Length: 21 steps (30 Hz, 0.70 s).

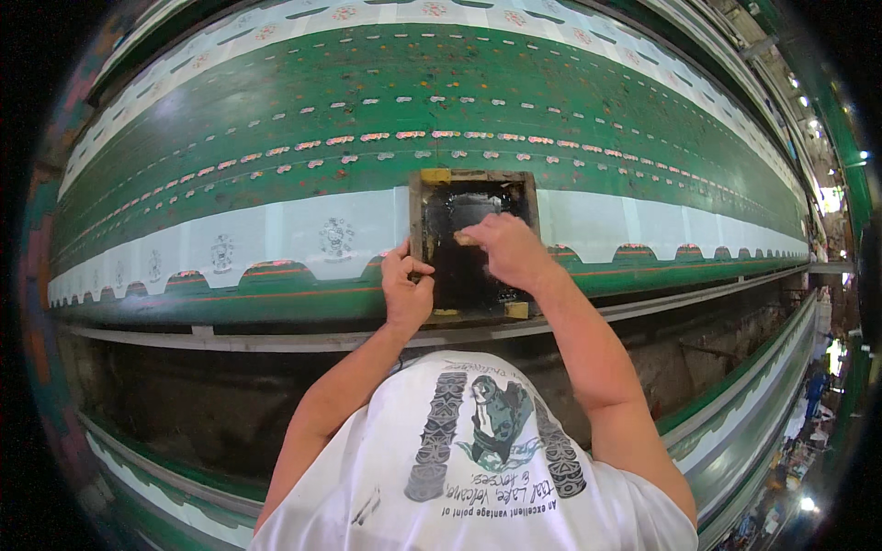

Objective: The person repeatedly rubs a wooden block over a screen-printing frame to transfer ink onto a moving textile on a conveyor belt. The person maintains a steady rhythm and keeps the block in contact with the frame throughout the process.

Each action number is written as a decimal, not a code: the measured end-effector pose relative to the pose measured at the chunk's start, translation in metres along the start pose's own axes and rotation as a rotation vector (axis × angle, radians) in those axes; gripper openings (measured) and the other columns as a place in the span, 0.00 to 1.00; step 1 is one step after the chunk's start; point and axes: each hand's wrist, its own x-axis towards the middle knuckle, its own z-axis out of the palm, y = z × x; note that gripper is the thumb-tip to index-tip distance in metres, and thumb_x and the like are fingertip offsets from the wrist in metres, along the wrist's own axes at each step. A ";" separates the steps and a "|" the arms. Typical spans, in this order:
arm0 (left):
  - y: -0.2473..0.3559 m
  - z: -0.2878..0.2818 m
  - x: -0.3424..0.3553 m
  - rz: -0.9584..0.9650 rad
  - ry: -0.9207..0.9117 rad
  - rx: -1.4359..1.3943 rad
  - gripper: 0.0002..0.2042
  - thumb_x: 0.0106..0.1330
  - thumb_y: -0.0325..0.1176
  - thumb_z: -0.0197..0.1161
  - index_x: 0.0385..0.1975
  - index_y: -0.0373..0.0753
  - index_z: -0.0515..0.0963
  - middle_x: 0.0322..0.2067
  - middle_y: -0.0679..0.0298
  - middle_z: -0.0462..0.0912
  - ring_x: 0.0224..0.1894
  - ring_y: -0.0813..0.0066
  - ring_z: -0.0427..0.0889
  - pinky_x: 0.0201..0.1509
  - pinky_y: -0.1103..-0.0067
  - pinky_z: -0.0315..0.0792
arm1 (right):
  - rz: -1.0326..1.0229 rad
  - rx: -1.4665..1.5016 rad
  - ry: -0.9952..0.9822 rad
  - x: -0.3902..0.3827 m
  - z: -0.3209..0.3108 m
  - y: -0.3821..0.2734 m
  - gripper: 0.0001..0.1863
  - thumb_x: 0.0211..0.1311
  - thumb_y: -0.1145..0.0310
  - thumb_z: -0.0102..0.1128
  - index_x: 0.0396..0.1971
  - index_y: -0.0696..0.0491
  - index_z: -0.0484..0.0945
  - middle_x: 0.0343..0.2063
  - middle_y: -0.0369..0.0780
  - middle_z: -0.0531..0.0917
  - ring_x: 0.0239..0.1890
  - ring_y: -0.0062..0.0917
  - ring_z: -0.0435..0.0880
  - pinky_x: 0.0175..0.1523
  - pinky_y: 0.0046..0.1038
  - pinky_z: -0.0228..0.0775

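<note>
A screen printing frame (530,197) with wooden sides lies on the long green table, over a strip of pale cloth pieces. Dark, wet-looking ink covers its mesh (450,285). Closed round a squeegee, my right hand (508,248) is over the mesh; only a small tan end of the squeegee (466,238) shows, and the rest is hidden. My left hand (405,285) grips the frame's left side with curled fingers. To the left of the frame, a cloth piece (358,225) bears a dark printed figure (336,239).
The green tabletop (303,101) carries rows of small coloured print marks. Another row of pale cloth pieces (386,13) runs along the far edge. A metal rail (276,341) follows the near edge, above a dark gap. A further table (772,404) stands at the lower right.
</note>
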 end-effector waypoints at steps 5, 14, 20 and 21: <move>-0.010 0.005 0.008 0.040 0.018 0.006 0.09 0.54 0.15 0.69 0.32 0.37 0.84 0.70 0.43 0.79 0.72 0.43 0.77 0.79 0.60 0.67 | -0.003 0.021 0.001 -0.036 0.007 -0.028 0.25 0.63 0.81 0.63 0.58 0.48 0.90 0.45 0.42 0.89 0.51 0.44 0.86 0.60 0.45 0.77; -0.001 0.001 0.009 0.036 0.000 -0.051 0.08 0.56 0.17 0.69 0.34 0.35 0.85 0.71 0.44 0.78 0.72 0.46 0.77 0.75 0.64 0.70 | 0.008 0.066 0.029 -0.088 0.018 -0.064 0.24 0.61 0.76 0.71 0.59 0.50 0.89 0.51 0.42 0.86 0.56 0.42 0.84 0.63 0.45 0.76; 0.003 0.004 0.009 0.029 0.012 -0.042 0.10 0.55 0.15 0.69 0.35 0.36 0.86 0.71 0.42 0.80 0.71 0.46 0.79 0.75 0.62 0.71 | 0.083 0.147 0.210 -0.120 0.009 -0.057 0.25 0.59 0.68 0.82 0.58 0.52 0.89 0.60 0.45 0.86 0.66 0.46 0.82 0.70 0.46 0.75; 0.005 0.003 0.009 0.045 0.020 -0.039 0.10 0.55 0.15 0.69 0.34 0.36 0.86 0.71 0.42 0.80 0.71 0.45 0.79 0.76 0.62 0.70 | 0.128 0.117 0.289 -0.126 0.009 -0.051 0.25 0.61 0.68 0.81 0.59 0.52 0.89 0.61 0.46 0.85 0.67 0.46 0.82 0.71 0.46 0.75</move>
